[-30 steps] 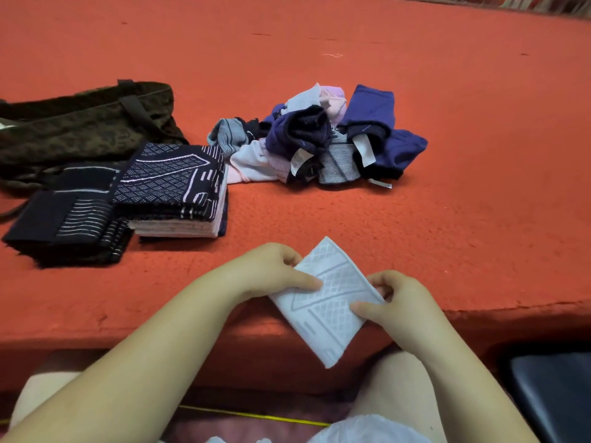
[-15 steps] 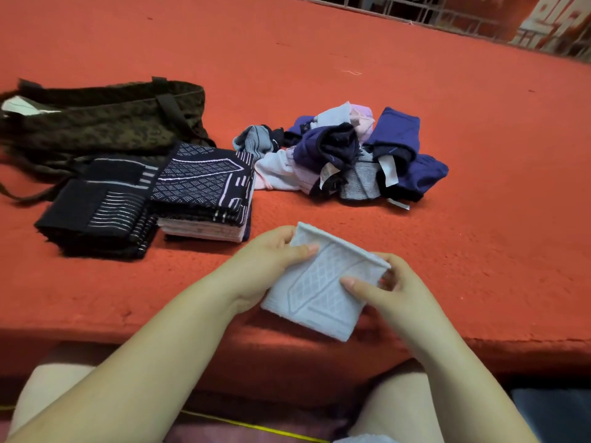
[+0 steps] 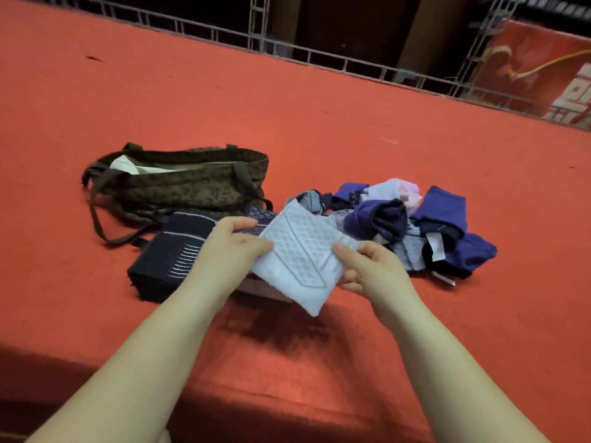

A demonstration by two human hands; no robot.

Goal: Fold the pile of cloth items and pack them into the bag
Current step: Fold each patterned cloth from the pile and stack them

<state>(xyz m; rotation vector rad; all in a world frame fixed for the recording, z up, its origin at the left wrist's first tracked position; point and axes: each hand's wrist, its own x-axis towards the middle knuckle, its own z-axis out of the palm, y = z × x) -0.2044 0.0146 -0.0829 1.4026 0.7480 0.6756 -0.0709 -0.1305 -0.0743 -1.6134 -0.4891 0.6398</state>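
A: Where's the white cloth [image 3: 299, 255]?
B: Folded, pinched between left hand [image 3: 228, 251] and right hand [image 3: 367, 266], above the dark stacks [image 3: 166, 260]; the bag [image 3: 179, 183] lies at ten o'clock.
A: Risk?
B: One pinch slackening could let the fold spring open.

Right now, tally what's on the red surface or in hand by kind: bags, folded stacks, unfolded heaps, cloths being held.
Bags: 1, olive bag
Folded stacks visible: 1, dark stack
Unfolded heaps: 1, pile
Cloths held: 1, white cloth, by left hand and right hand
Total: 4
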